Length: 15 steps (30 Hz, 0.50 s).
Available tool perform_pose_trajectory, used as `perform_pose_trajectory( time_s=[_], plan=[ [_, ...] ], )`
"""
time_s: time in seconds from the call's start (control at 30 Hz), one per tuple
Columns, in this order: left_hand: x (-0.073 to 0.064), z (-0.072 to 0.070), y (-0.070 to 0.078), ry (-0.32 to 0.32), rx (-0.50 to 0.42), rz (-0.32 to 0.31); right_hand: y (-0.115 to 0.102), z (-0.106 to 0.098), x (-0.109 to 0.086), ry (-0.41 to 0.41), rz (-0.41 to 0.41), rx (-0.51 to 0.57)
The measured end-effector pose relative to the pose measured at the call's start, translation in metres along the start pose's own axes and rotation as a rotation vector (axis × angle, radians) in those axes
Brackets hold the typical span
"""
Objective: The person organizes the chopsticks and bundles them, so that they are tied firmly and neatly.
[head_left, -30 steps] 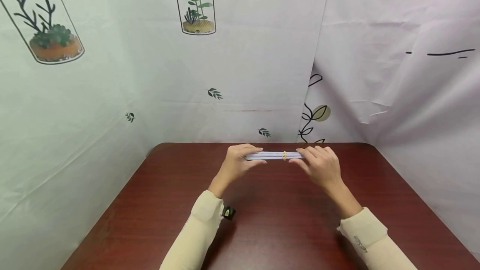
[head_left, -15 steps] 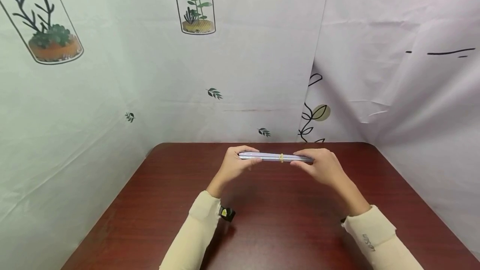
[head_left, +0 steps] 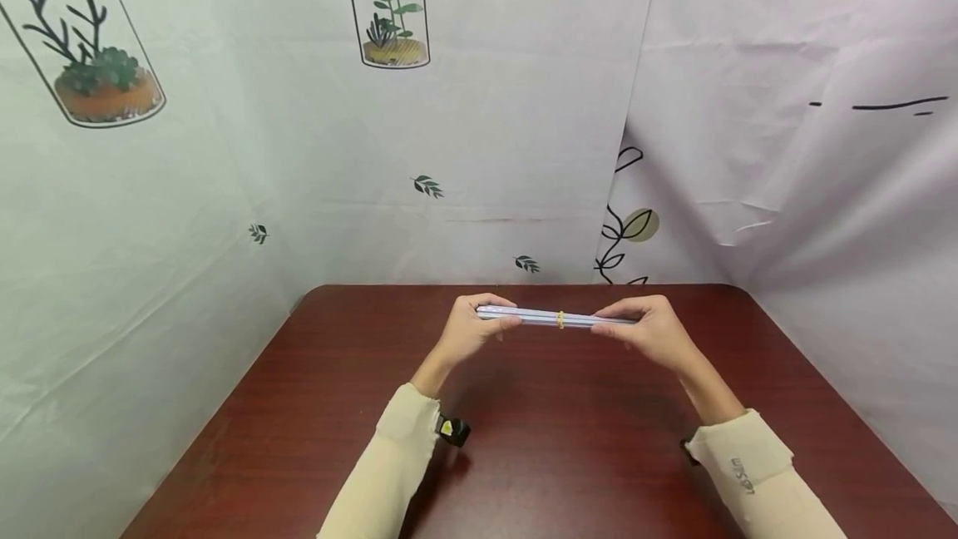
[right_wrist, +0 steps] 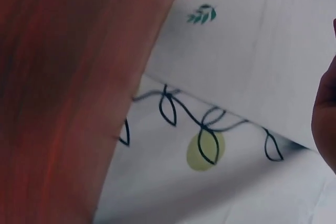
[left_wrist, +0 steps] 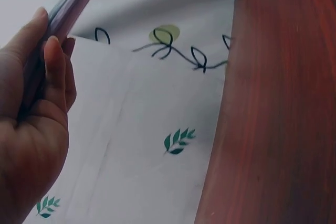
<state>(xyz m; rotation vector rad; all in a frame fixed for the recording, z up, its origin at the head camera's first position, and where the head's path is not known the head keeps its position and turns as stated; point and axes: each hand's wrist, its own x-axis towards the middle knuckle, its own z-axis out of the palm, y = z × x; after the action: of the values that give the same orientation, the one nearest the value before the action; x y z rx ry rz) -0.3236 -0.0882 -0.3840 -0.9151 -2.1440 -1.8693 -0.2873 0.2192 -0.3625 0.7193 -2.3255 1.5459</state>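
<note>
A bundle of slim pale-blue and lilac sticks (head_left: 535,316) is held level above the far part of the table, narrowing slightly toward its right end. A yellow rubber band (head_left: 560,319) circles it near the middle. My left hand (head_left: 462,333) grips the left end, its thumb along the near side; the left wrist view shows the sticks (left_wrist: 73,6) running up out of that hand (left_wrist: 39,114). With fingers above and thumb below, my right hand (head_left: 659,335) pinches the right end. Only the edge of the right hand (right_wrist: 325,114) shows in the right wrist view.
The dark red-brown table (head_left: 554,456) reaches back to a pale cloth wall (head_left: 486,131) printed with plants. Another cloth (head_left: 808,190) hangs at the right. Below the left cuff sits a small black wrist device (head_left: 453,430).
The right hand has shifted outward to the right, toward the bundle's end. The bundle now tilts slightly down to the right, and its left end shows in the left hand.
</note>
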Motion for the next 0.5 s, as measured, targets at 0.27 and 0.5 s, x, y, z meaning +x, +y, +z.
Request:
perform_pose_trajectory(
  time_s=[0.27, 0.5],
  plan=[
    [0.002, 0.006, -0.002, 0.032, -0.009, 0.002, -0.009, -0.005, 0.000, 0.017, -0.022, 0.111],
    [-0.001, 0.005, -0.015, 0.040, -0.027, -0.150, 0.021, -0.002, 0.007, 0.032, 0.009, 0.152]
  ],
)
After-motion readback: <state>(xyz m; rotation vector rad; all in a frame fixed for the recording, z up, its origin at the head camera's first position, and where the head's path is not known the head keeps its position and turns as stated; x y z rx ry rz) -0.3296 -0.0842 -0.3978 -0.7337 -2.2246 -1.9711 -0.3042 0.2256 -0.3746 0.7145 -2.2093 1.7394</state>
